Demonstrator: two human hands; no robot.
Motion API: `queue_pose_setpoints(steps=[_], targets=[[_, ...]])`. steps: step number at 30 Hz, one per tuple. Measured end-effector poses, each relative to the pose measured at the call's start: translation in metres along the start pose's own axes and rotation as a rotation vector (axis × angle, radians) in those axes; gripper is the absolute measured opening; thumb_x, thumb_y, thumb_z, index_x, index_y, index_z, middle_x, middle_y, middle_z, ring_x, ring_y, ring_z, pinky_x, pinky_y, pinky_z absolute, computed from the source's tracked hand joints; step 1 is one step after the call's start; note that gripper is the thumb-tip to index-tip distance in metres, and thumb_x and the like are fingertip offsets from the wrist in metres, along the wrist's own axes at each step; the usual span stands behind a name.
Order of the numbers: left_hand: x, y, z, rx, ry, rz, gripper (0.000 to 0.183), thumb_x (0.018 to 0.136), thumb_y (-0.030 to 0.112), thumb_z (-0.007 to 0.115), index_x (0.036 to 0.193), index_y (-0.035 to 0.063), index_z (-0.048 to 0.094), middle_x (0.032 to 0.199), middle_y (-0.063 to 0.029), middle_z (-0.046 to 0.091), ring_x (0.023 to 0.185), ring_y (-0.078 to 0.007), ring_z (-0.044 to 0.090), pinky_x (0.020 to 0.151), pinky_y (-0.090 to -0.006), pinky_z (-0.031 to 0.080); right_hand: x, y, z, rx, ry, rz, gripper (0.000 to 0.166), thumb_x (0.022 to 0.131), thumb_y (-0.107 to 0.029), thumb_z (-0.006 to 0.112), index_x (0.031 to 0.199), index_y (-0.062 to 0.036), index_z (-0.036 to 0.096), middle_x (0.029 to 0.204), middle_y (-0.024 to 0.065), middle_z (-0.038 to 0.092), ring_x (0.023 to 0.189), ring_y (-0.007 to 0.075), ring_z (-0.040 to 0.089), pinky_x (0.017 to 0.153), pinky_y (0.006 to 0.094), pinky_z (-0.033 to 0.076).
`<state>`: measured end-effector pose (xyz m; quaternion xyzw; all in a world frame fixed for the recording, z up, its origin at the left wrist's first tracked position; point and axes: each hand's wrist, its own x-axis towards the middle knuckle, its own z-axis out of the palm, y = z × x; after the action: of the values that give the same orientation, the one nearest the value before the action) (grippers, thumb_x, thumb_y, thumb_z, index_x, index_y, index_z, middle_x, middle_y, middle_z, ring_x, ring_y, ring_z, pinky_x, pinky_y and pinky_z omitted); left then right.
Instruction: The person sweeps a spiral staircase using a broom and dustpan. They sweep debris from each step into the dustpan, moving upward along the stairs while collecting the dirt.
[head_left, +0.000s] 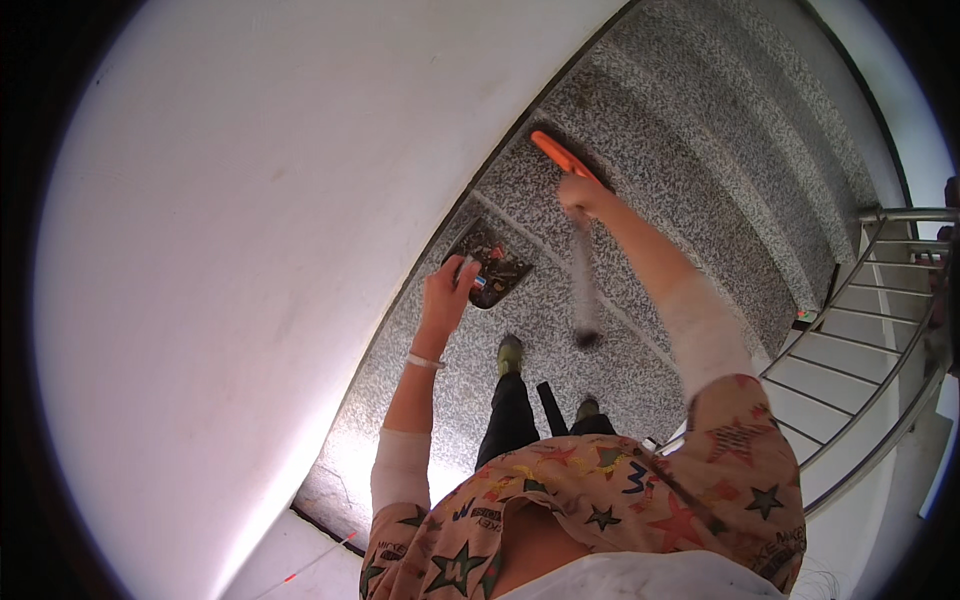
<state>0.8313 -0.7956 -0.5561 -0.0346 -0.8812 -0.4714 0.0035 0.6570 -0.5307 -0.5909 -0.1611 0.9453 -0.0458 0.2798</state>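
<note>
My left hand (448, 289) grips the handle (478, 282) of a dark dustpan, with a small patch of blue, white and red showing by the fingers. Below it on the speckled stair landing lies the dustpan (487, 302), holding dark debris and a few reddish scraps. My right hand (581, 193) is closed around a grey broom handle (583, 270), which is blurred and ends in a dark tip towards me. Beyond that hand, low by the foot of the steps, is the orange broom head (559, 152); its bristles are mostly hidden.
Speckled stone steps (697, 135) curve up at the far right. A white wall (247, 210) with a dark skirting edge borders the left. Metal railings (847, 382) run along the right. My green shoes (509, 354) stand on the landing, with a dark strip (551, 409) between my legs.
</note>
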Motion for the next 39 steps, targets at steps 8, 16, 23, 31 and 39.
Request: queue_pose_setpoints(steps=[8,16,23,31,39], targets=[[-0.045,-0.008,0.019,-0.185,-0.069,0.072,0.057,0.073,0.012,0.067,0.122,0.0036,0.038,0.109,-0.0128,0.05,0.099,-0.0196,0.05,0.079,-0.0319,0.043,0.048,-0.047,0.045,-0.062,0.857,-0.222,0.025,0.051,-0.033,0.07,0.047,-0.0113,0.058,0.052,0.0104,0.055,0.051,0.0259,0.055,0.046,0.0381,0.043],[0.005,0.107,-0.012,-0.355,0.159,0.654,0.062,0.076,0.048,0.057,0.112,0.0005,0.041,0.115,-0.0159,0.044,0.113,-0.03,0.039,0.099,-0.0451,0.026,0.011,-0.069,0.021,1.569,0.722,0.192,0.012,0.078,-0.009,0.048,0.087,-0.001,0.048,0.078,0.0279,0.051,0.07,0.0391,0.058,0.053,0.0474,0.05],[0.022,0.128,-0.017,-0.644,0.11,0.629,0.034,0.088,0.022,0.04,0.059,0.0091,0.029,0.056,-0.0003,0.027,0.056,-0.0118,0.026,0.065,-0.0316,0.032,-0.002,-0.067,0.033,0.615,0.795,0.019,0.015,0.073,-0.014,0.054,0.088,-0.0094,0.055,0.094,0.0131,0.048,0.097,0.0297,0.049,0.082,0.0641,0.027],[0.009,0.152,-0.009,-0.561,0.257,0.606,0.033,0.085,0.018,0.043,0.056,0.0043,0.037,0.052,-0.0036,0.034,0.055,-0.0158,0.033,0.062,-0.0323,0.034,-0.016,-0.056,0.013,0.289,0.832,0.067,0.012,0.071,-0.018,0.055,0.078,-0.0135,0.062,0.078,0.0057,0.057,0.085,0.0224,0.054,0.069,0.0472,0.038],[0.087,0.083,-0.054,-0.755,0.122,0.341,0.035,0.083,0.015,0.042,0.053,0.0123,0.024,0.051,0.0004,0.025,0.051,-0.0125,0.025,0.066,-0.0333,0.033,0.072,-0.075,0.037,0.28,0.719,0.039,0.012,0.076,-0.019,0.056,0.078,-0.0098,0.063,0.076,0.008,0.058,0.081,0.0255,0.055,0.075,0.0408,0.041]])
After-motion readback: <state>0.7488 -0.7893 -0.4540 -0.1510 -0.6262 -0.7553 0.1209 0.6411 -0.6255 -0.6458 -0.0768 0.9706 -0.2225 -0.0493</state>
